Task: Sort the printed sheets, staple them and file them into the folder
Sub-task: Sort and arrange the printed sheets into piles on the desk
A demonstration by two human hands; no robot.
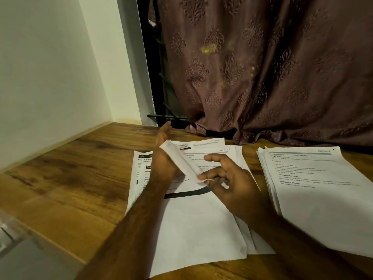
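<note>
While both forearms reach in from the near edge of the wooden worktop [66, 178], the hands meet over a loose spread of printed sheets [193, 225]. The right hand [230, 178] is turned palm-up, its fingers curled, and its grip is a narrow pinch of thumb and fingertips on the near end of a lifted sheet [179, 160] that is curled into a narrow band. The left hand [163, 156] stands on edge just left of that band, fingers straight and pointing away; its palm lies against the sheet's far end, and no closed grip shows there. Under both hands the top sheet of the spread carries a thick dark curved stroke. Right of the right hand, well apart from the pinch, a squared stack of sheets [314, 190] lies with its left edge fanned. Left of the left hand bare wood runs to the white wall [50, 77]. Beyond the fingertips a brown patterned curtain [262, 73] hangs down onto the worktop's far edge.
</note>
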